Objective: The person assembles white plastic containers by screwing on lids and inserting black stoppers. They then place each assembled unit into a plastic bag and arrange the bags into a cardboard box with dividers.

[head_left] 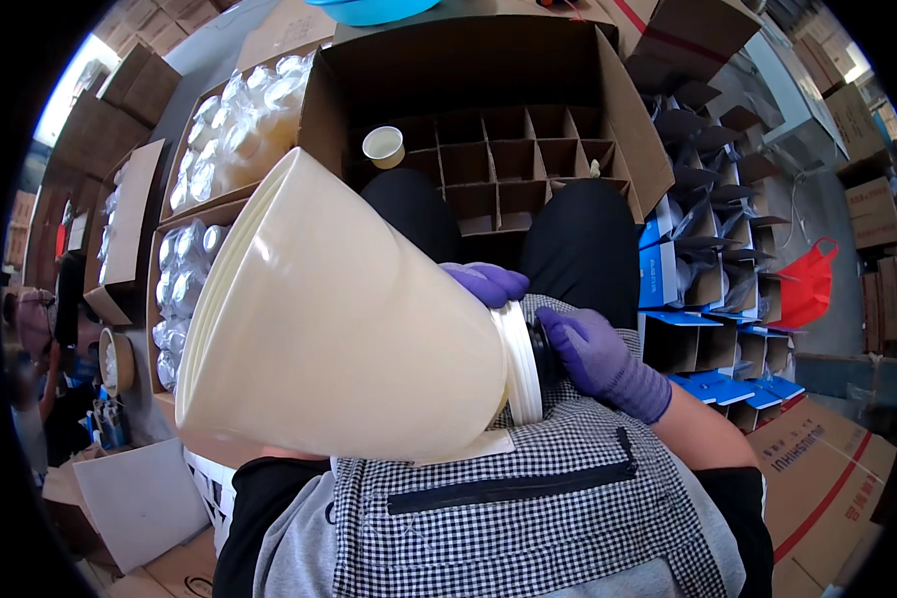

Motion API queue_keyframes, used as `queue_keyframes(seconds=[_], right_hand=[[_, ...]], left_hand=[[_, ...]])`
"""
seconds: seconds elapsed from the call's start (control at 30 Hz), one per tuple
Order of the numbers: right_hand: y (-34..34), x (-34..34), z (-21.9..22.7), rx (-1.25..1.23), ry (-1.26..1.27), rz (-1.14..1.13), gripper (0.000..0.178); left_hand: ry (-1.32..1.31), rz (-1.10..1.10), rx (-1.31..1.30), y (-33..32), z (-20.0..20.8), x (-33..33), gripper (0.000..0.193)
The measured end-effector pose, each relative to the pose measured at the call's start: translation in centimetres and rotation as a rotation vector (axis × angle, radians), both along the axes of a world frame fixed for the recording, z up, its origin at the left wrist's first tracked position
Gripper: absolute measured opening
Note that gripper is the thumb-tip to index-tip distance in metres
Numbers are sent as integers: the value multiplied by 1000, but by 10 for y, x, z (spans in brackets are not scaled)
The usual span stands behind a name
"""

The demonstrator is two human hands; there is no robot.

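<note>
A large cream plastic bucket (339, 329) lies tilted across my lap, its ridged rim toward the left. Close against its narrower end is a white, round, ridged piece (524, 361), with a black round part (541, 351) on its right side. My left hand (485, 283), in a purple glove, is closed over the top of the white piece, its palm hidden behind the bucket. On the other side my right hand (598, 361), gloved alike, is closed with bent fingers on the black part. A checked apron (528, 498) lies beneath them.
In front of my knees stands a cardboard box with dividers (508, 164), a small white cup (384, 148) at its left. Film-wrapped bottles (239, 120) fill boxes on the left. At right are blue divided cartons (708, 259) and a red bag (807, 284).
</note>
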State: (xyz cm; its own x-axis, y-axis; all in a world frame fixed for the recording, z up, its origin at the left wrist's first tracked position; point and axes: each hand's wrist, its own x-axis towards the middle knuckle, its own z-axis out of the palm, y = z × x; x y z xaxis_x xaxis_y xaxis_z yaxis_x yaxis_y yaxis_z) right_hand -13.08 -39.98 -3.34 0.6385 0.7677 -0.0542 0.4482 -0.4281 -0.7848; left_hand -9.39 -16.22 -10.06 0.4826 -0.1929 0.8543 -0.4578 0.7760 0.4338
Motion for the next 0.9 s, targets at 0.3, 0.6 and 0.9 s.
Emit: queue_keyframes(seconds=[0.3,0.6,0.9], right_hand=[[6,-2,23,312,173,-141,56],[5,-8,12,503,1,-140,49],[3,-1,19,403,-23,-169,49]], left_hand=[[481,25,108,19,11,-37,35],[655,-50,107,5,41,-34,22],[626,-12,158,12,35,-34,21]])
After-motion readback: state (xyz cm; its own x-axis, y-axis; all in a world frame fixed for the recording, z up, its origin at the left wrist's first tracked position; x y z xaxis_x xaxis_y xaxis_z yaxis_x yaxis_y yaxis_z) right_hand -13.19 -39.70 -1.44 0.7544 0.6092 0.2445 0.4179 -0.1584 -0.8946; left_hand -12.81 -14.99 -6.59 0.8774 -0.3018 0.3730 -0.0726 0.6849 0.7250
